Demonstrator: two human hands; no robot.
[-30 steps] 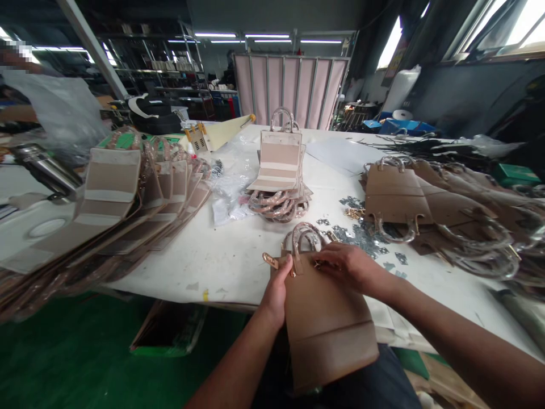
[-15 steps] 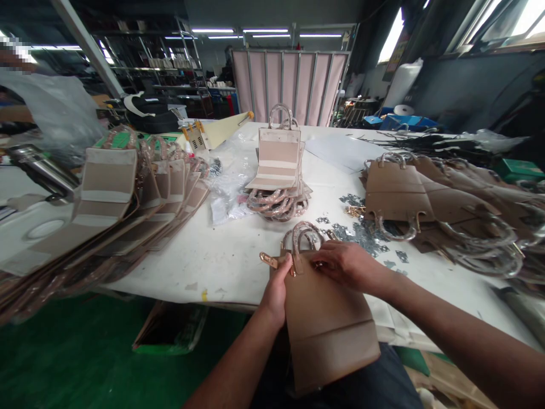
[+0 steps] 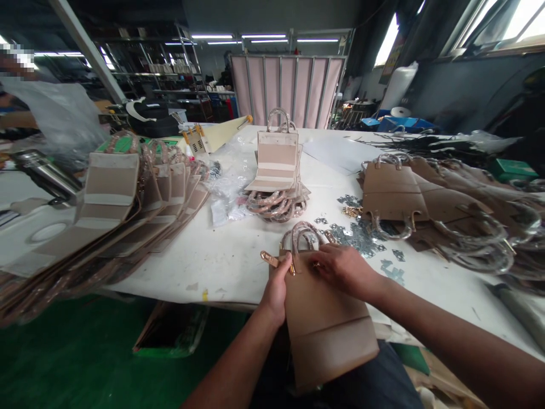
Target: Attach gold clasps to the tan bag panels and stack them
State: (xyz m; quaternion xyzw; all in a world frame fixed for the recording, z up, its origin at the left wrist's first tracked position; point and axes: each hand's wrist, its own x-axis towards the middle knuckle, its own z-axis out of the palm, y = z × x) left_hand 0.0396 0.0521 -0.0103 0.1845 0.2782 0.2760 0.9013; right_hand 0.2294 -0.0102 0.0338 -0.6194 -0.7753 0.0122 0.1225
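A brown handbag panel [image 3: 330, 324] with plastic-wrapped handles [image 3: 304, 236] leans over the table's front edge towards my lap. My left hand [image 3: 276, 289] grips its left upper edge, thumb on the front beside a gold fitting [image 3: 292, 267]. A strap end with a gold clasp [image 3: 269, 259] sticks out left of that thumb. At the base of the right handle, the fingers of my right hand [image 3: 343, 268] are bent together around a small gold piece [image 3: 317, 264]. Its fingertips are partly hidden, so the piece's exact kind cannot be made out.
Flat metal plates [image 3: 357, 241] and small gold parts [image 3: 352, 211] lie beyond my right hand. Bag pieces are stacked at the left [image 3: 110, 193], centre [image 3: 276, 159] and right [image 3: 394, 190]. A steel flask [image 3: 46, 173] lies at far left; a box [image 3: 170, 332] is below.
The view has shifted slightly. My right hand's fingers have moved a little at the handle base, where a gold piece now shows more clearly. My left hand keeps its hold.
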